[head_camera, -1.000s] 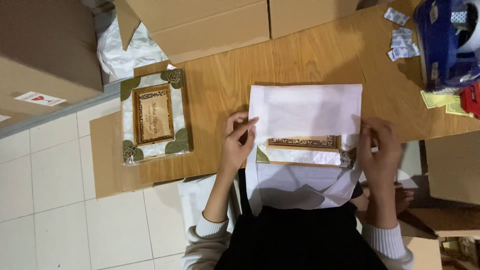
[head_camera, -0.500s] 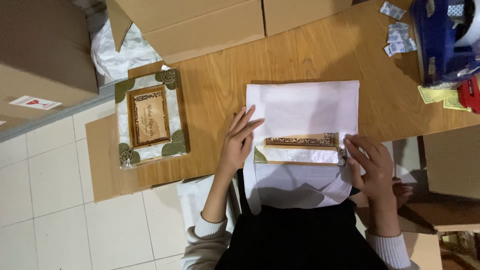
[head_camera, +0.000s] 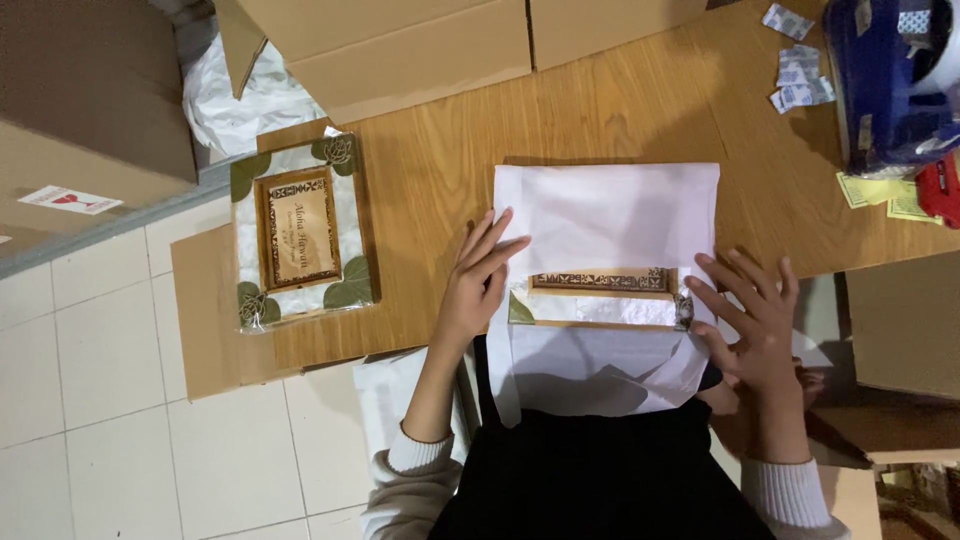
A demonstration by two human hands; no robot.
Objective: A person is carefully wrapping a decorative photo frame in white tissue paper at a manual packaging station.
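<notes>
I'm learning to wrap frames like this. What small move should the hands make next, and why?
Probably fold the near flap of the white paper up over the frame: its middle strip is bare, while the left hand and right hand press the sides.

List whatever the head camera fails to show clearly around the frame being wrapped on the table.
- Head view: most of the wrapped frame is hidden by the white paper; only a patterned strip shows.
- Head view: the blue tape dispenser is cut off by the top and right edges.
- Head view: the small slips are too small to identify.
- Head view: what lies under the left hand and right hand is covered by their palms.
</notes>
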